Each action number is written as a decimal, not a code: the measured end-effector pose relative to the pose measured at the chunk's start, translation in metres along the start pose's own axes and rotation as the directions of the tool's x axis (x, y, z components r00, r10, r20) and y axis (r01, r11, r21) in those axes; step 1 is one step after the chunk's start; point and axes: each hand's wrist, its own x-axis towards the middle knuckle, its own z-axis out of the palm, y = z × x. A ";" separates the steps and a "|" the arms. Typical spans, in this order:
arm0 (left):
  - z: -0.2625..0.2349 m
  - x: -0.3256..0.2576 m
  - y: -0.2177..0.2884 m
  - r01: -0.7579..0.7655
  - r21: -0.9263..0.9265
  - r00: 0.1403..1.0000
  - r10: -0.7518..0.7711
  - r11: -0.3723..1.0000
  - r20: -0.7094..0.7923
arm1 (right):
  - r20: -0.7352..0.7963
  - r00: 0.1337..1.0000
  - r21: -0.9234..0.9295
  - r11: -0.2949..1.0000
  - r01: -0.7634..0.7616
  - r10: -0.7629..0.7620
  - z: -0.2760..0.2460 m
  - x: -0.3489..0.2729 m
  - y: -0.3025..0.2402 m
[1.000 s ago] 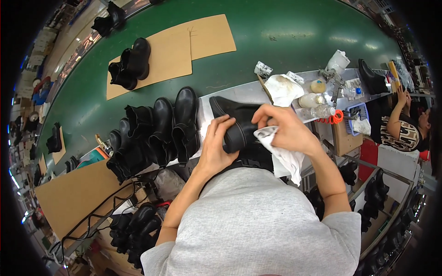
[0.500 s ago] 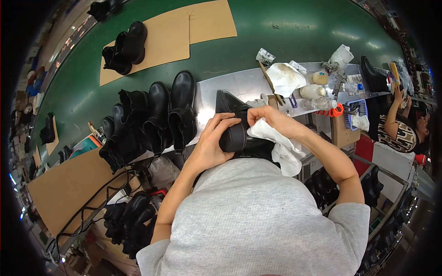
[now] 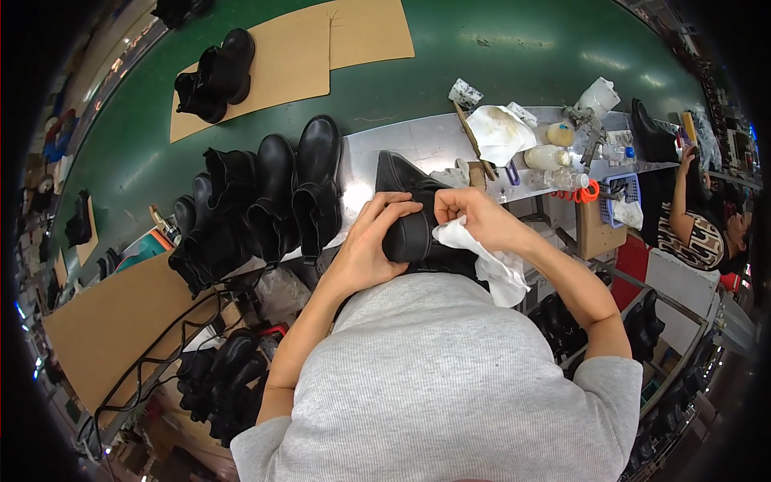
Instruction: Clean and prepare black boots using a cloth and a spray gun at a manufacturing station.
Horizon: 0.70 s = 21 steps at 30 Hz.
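Against my body I have a black leather boot, its toe turned toward me and its shaft lying toward the metal bench edge. My left hand is closed round its left side, fingers curled over the top. My right hand is pinched on a white cloth and presses against the boot's right side. Most of the cloth hangs below that hand. The boot's underside and the tips of my right fingers are hidden.
Black boots stand in a row at left on the metal strip. Cardboard sheets lie on the green table. Bottles, a stained white cloth and a spray gun are at right. Another person works at far right.
My right hand has shifted slightly on the boot, and the cloth hangs narrower and more bunched. My left hand keeps its hold. The whole view has tilted a little.
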 end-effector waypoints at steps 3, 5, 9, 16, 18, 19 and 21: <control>0.000 0.000 -0.001 -0.002 0.004 1.000 0.002 1.000 -0.002 | 0.021 0.999 -0.162 0.986 0.043 -0.040 0.002 -0.007 -0.012; 0.000 0.001 -0.001 -0.011 0.004 1.000 0.011 1.000 0.002 | 0.012 1.000 -0.148 0.989 -0.009 0.011 0.002 -0.005 -0.010; 0.000 0.000 -0.001 -0.006 0.019 1.000 0.006 1.000 0.001 | -0.019 1.000 -0.059 0.998 0.016 -0.017 0.003 -0.006 -0.007; 0.000 -0.002 0.000 0.016 0.016 1.000 -0.016 1.000 0.015 | 0.037 0.997 -0.113 0.991 0.077 -0.073 0.003 -0.008 -0.005; -0.001 0.000 -0.002 0.004 0.017 1.000 -0.004 1.000 0.008 | 0.032 0.999 -0.039 0.999 -0.025 0.026 0.001 -0.005 -0.002; -0.001 0.000 -0.003 -0.010 0.020 1.000 0.010 1.000 0.003 | 0.031 0.999 -0.038 0.999 -0.025 0.026 0.002 -0.004 -0.001; 0.000 -0.002 -0.002 -0.005 0.024 1.000 0.005 1.000 0.007 | -0.074 0.997 0.130 0.992 -0.002 0.012 0.005 -0.002 -0.001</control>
